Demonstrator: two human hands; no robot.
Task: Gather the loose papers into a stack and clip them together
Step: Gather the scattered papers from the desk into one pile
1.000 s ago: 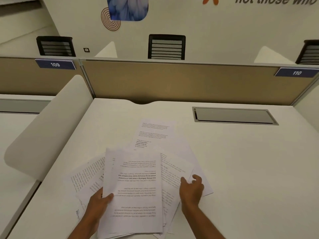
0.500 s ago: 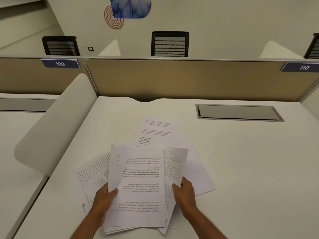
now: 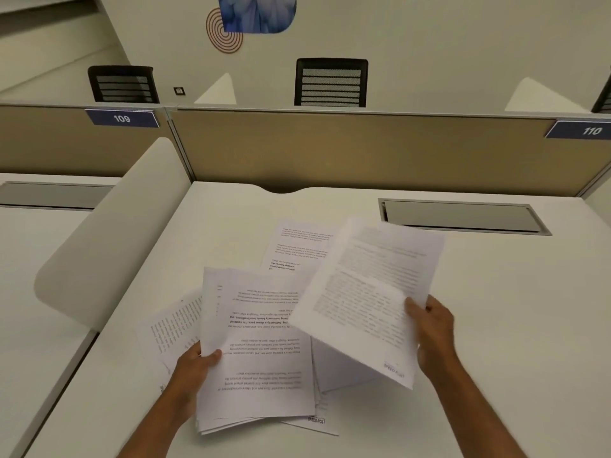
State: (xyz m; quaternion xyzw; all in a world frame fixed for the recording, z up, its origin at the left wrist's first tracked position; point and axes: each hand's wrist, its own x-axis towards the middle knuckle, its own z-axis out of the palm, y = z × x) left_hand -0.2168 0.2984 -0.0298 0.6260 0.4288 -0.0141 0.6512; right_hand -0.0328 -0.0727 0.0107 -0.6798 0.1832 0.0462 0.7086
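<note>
The left hand grips a stack by its left edge, low over the desk; the right hand pinches a sheet raised and tilted. Other papers lie underneath

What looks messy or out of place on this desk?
The papers: the left hand holds a ragged stack, the right hand lifts a tilted sheet, and another sheet lies askew behind.
</note>
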